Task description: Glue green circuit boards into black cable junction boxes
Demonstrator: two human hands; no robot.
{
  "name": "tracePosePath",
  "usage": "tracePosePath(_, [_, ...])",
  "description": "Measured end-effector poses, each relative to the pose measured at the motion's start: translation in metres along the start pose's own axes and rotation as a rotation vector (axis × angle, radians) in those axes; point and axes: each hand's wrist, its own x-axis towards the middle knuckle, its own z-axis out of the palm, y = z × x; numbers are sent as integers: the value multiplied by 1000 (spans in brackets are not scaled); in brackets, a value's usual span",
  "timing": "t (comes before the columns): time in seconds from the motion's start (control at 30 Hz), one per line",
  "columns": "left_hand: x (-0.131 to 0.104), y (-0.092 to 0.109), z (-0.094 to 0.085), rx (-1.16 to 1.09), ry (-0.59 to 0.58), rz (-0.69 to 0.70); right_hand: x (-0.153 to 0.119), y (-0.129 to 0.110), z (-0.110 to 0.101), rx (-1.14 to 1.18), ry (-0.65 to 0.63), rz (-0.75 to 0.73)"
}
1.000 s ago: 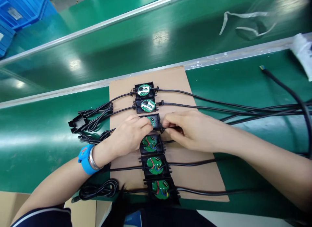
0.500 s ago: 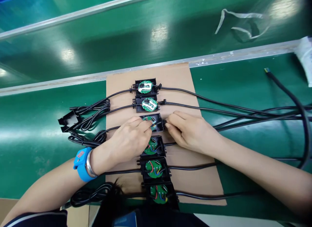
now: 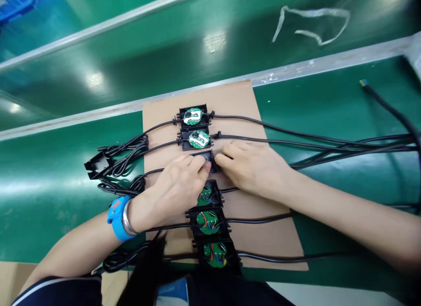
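Observation:
A column of black plastic cases, each with a round green circuit board in it and cables at both ends, runs down a cardboard sheet [image 3: 263, 236]. My left hand [image 3: 182, 183] is closed over the third black case [image 3: 215, 165] from the top. Its fingertips grip the circuit board there and hide most of it. At the right end of that case, my right hand [image 3: 253, 165] pinches the black cable [image 3: 299, 165] where it enters. Above are two cases whose circuit boards [image 3: 199, 139] carry white strips. Below, a circuit board [image 3: 208, 222] shows red, blue and yellow wires.
Coiled black cables [image 3: 130, 152] and a loose black case [image 3: 98, 165] lie at the left. More black cables [image 3: 355, 146] stretch to the right. A clear plastic strip [image 3: 315, 12] lies beyond the metal rail [image 3: 283, 76]. A blue bin [image 3: 16, 5] is at the far left.
My right hand has moved slightly left, closer against the third case. My left fingers now cover more of its circuit board. The whole view has shifted slightly.

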Motion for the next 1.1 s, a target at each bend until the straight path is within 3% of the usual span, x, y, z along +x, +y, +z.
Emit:
tracePosePath(0.17, [-2, -4, 6, -62, 4, -36, -4, 10, 16, 294, 272, 8])
tracePosePath(0.3, [2, -4, 7, -50, 6, -13, 2, 12, 22, 411, 327, -16])
tracePosePath(0.43, [-8, -11, -1, -150, 101, 1, 1, 13, 13, 444, 275, -4])
tracePosePath(0.57, [-27, -24, -11, -265, 257, -235, 5, -2, -3, 337, 271, 86])
tracePosePath(0.7, [-30, -36, -4, -312, 119, -392, 24, -23, -6, 108, 115, 146])
tracePosePath(0.83, [-24, -37, 6, -326, 112, -402, 38, -28, -3, 77, -59, 141])
tracePosePath(1.1, [-26, -29, 11, -235, 131, -343, 39, -24, -4, 136, -90, 182])
